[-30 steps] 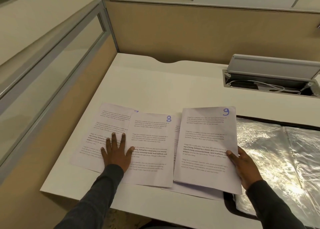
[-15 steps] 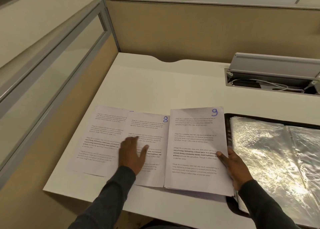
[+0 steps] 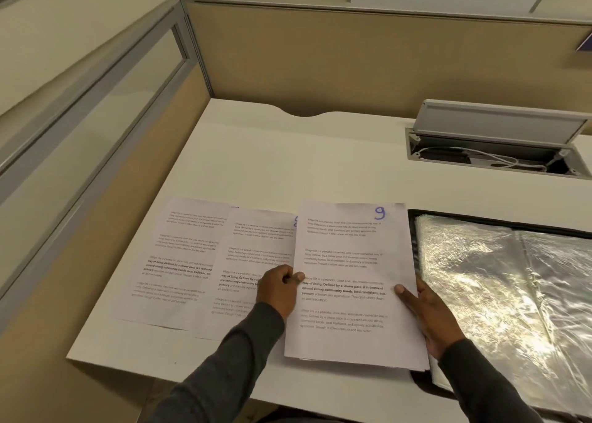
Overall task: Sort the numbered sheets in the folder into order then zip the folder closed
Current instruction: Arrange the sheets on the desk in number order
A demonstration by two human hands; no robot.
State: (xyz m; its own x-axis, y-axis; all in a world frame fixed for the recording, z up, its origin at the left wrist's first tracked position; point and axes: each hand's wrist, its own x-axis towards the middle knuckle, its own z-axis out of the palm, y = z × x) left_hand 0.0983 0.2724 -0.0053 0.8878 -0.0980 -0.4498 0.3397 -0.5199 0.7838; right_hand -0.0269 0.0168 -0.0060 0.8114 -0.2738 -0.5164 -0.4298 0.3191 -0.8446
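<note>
Head view: left grip point(image 3: 277, 290), right grip point(image 3: 430, 317) pinch sheet point(image 3: 349, 262).

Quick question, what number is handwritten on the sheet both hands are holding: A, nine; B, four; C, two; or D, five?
A: a blue 9 is written in the top right corner of the sheet, which the left hand pinches at one edge and the right hand holds at the other.

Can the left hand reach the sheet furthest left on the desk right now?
Probably yes: the leftmost sheet lies mostly uncovered near the left hand, which must first let go of the sheet marked 9.
</note>
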